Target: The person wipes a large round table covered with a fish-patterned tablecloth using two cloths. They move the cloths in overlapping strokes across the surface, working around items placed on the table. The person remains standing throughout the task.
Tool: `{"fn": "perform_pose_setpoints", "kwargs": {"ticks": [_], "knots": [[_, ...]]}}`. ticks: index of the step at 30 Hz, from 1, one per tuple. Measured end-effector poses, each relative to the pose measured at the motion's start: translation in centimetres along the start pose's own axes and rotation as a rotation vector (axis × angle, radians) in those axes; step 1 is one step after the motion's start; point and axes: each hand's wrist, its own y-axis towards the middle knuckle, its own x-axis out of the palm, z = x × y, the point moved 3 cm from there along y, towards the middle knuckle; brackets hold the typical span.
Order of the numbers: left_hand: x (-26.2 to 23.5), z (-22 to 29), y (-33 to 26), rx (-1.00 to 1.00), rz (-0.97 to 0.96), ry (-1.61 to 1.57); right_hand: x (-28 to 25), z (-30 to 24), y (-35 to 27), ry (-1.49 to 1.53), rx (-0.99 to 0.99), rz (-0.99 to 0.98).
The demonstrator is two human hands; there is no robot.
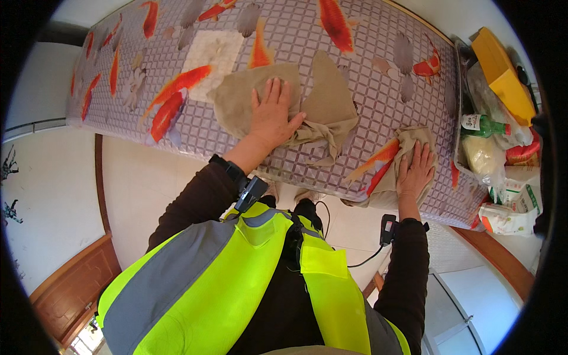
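My left hand (pixel 271 115) lies flat with fingers spread on a beige-brown cloth (pixel 232 107), pressing it to the table. Just right of it is a crumpled, pointed stretch of similar cloth (pixel 325 94); whether the two are one piece I cannot tell. Farther right, my right hand (pixel 416 171) rests flat, fingers extended, on another brownish cloth (pixel 408 142) that hangs over the near table edge. Beneath everything is a glossy tablecloth (pixel 378 83) with a grid pattern and printed orange fish. Both wrists carry dark straps with small devices.
At the table's right end a tray (pixel 458 142) holds a green bottle (pixel 488 126), a yellow box (pixel 503 77) and plastic bags. A white packet (pixel 507 219) sits by its near corner. A wall runs along the far edge. A dark cable (pixel 367 260) hangs near my right arm.
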Motion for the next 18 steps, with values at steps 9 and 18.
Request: {"fn": "perform_pose_setpoints", "kwargs": {"ticks": [9, 18], "knots": [[-0.1, 0.0, 3.4, -0.091, 0.066, 0.07, 0.0, 0.2, 0.0, 0.003, -0.01, 0.023], [-0.6, -2.1, 3.0, -0.193, 0.018, -0.239, 0.3, 0.3, 0.0, -0.005, -0.007, 0.049]]}}
